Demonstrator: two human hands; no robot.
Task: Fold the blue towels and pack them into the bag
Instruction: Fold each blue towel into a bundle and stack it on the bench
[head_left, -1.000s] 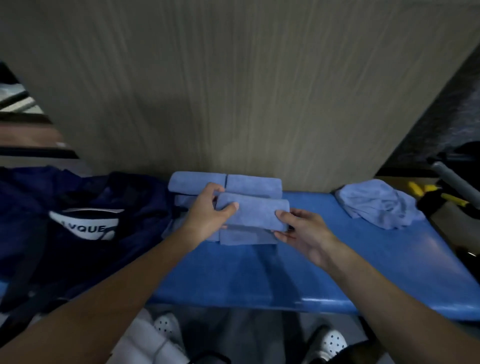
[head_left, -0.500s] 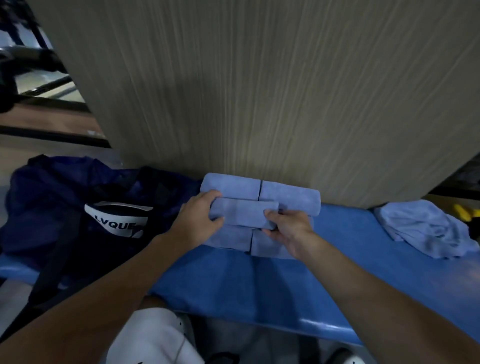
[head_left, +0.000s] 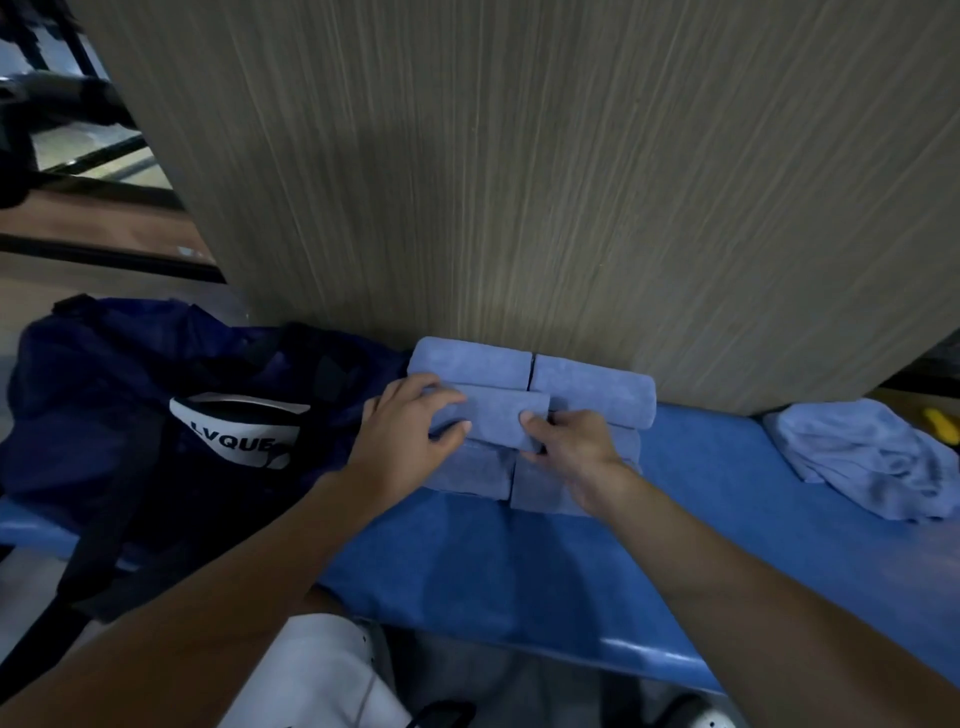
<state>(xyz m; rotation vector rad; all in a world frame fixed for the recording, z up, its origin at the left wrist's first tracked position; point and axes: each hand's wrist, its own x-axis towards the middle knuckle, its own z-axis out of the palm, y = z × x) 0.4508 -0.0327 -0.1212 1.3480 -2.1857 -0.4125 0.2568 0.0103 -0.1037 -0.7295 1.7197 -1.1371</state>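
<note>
Grip on top towel (head_left: 496, 415): left hand (head_left: 410, 436) holds left end, fingers curled over; right hand (head_left: 571, 452) pinches right end. It lies on stack (head_left: 592, 389) of folded towels against panel (head_left: 519, 182), on bench (head_left: 675, 545). Just left of stack, bag (head_left: 130, 374). Far right, loose towel (head_left: 872, 457), crumpled, well apart.

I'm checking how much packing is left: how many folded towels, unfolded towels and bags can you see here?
Folded blue towels: 5 that I can tell apart; layers may hide more
Crumpled unfolded towel: 1
Dark blue bag: 1
Total: 7
</note>
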